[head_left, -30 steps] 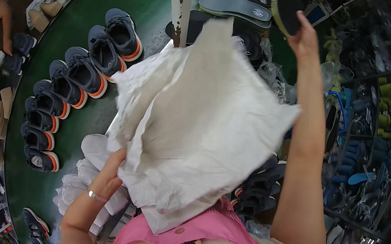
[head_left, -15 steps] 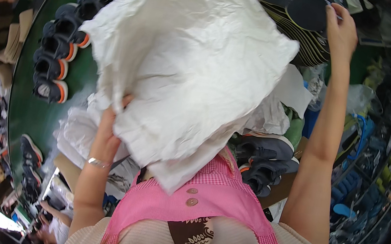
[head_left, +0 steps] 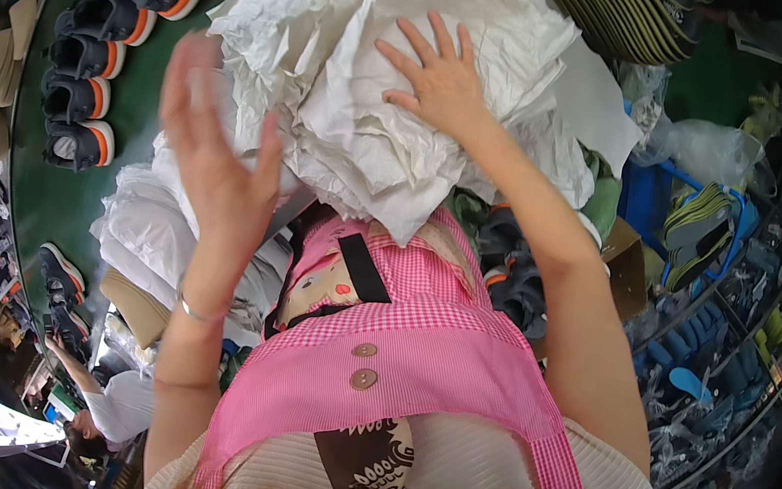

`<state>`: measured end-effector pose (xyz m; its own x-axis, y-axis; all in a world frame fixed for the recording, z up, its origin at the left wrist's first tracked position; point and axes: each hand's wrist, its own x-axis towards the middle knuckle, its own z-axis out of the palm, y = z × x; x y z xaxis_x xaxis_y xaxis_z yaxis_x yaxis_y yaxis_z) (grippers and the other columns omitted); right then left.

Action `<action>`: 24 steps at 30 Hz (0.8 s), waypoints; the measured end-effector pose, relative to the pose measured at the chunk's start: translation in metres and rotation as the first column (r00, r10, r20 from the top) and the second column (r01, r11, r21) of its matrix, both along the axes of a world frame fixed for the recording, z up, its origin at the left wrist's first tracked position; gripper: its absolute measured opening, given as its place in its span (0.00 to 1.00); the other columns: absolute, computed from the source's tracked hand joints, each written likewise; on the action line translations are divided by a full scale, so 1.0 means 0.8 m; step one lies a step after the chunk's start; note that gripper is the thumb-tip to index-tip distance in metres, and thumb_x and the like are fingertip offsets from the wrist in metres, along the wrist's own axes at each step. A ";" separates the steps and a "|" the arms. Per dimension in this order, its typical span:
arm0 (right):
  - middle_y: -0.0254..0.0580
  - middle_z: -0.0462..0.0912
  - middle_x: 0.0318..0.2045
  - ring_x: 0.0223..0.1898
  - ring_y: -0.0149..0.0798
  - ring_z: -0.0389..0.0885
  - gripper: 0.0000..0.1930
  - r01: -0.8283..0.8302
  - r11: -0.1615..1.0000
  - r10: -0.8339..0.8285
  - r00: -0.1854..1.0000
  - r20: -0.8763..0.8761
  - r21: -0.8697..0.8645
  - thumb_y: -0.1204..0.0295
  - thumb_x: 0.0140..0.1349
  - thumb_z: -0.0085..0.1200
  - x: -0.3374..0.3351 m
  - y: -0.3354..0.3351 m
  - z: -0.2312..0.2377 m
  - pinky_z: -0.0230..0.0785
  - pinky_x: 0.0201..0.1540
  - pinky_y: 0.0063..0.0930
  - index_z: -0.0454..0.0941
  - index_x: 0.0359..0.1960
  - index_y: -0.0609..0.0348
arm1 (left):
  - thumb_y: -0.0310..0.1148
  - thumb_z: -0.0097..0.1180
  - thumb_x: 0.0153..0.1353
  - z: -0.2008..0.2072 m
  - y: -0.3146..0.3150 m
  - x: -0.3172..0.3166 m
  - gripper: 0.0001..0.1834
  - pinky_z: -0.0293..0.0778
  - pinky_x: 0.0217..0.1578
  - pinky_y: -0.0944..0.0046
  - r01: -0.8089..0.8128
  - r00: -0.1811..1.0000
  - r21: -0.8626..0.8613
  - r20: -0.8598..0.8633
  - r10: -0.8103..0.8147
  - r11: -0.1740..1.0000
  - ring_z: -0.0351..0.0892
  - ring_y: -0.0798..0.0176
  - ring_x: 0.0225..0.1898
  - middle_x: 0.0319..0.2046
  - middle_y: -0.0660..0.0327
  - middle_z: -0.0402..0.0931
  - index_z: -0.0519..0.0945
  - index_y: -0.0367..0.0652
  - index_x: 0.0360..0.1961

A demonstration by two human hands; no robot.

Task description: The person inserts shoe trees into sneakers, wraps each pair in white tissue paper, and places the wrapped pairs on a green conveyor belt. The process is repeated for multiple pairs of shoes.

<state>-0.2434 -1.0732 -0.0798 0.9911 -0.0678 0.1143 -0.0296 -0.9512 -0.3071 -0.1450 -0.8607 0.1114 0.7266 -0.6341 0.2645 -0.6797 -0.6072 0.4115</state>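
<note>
Crumpled white tissue paper (head_left: 328, 124) lies in a loose heap in front of me. My right hand (head_left: 446, 81) rests on top of it, fingers spread and palm down. Just left of the heap my left hand (head_left: 215, 147) is raised with nothing in it, its fingers apart and partly smeared by motion. Below the left hand, more white paper or wrapping (head_left: 147, 218) is bundled beside the heap. Partly hidden under my right forearm are dark shoes (head_left: 518, 289).
Dark shoes with orange and white soles (head_left: 107, 15) stand in a row on the green table (head_left: 17, 178) at the left. A stack of dark, green-edged insoles (head_left: 617, 15) lies far right. A blue basket (head_left: 651, 197) and shelving with bagged items (head_left: 696, 371) are at the right; a co-worker (head_left: 118, 411) is lower left.
My right hand has left the insole stack and come down onto the paper. My left hand has let go of the paper, which was held up and now lies lower.
</note>
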 end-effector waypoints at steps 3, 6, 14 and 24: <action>0.32 0.59 0.69 0.71 0.51 0.49 0.36 -0.068 0.998 0.067 0.997 -0.032 -0.017 0.42 0.54 0.56 -0.006 -0.020 0.009 0.40 0.69 0.61 0.65 0.65 0.29 | 0.41 0.70 0.47 -0.058 -0.030 0.022 0.50 0.56 0.65 0.46 0.217 0.975 0.369 -0.035 -0.220 0.904 0.54 0.39 0.68 0.67 0.43 0.54 0.57 0.44 0.70; 0.31 0.59 0.69 0.71 0.48 0.50 0.35 -0.089 0.994 0.086 0.995 -0.058 -0.056 0.43 0.54 0.56 -0.017 -0.044 0.007 0.40 0.70 0.57 0.66 0.65 0.31 | 0.50 0.72 0.43 -0.175 -0.021 0.049 0.55 0.57 0.64 0.44 0.268 0.951 0.459 -0.265 -0.157 0.847 0.51 0.35 0.68 0.68 0.43 0.53 0.57 0.44 0.69; 0.41 0.76 0.55 0.60 0.48 0.69 0.23 -0.004 0.978 0.028 0.993 -0.112 0.208 0.58 0.60 0.54 -0.005 -0.039 0.043 0.60 0.61 0.44 0.76 0.56 0.50 | 0.48 0.65 0.51 -0.129 -0.014 0.029 0.29 0.58 0.64 0.46 0.042 0.997 0.273 0.054 -0.059 0.961 0.56 0.37 0.66 0.65 0.41 0.57 0.80 0.33 0.45; 0.37 0.82 0.41 0.43 0.27 0.77 0.14 0.317 0.271 -0.025 0.946 -0.322 0.909 0.72 0.62 0.54 0.085 0.026 -0.008 0.68 0.48 0.20 0.76 0.48 0.65 | 0.39 0.62 0.54 -0.107 0.018 0.017 0.21 0.69 0.54 0.51 -0.214 0.939 0.005 -0.275 0.207 0.977 0.69 0.45 0.55 0.49 0.52 0.74 0.80 0.36 0.45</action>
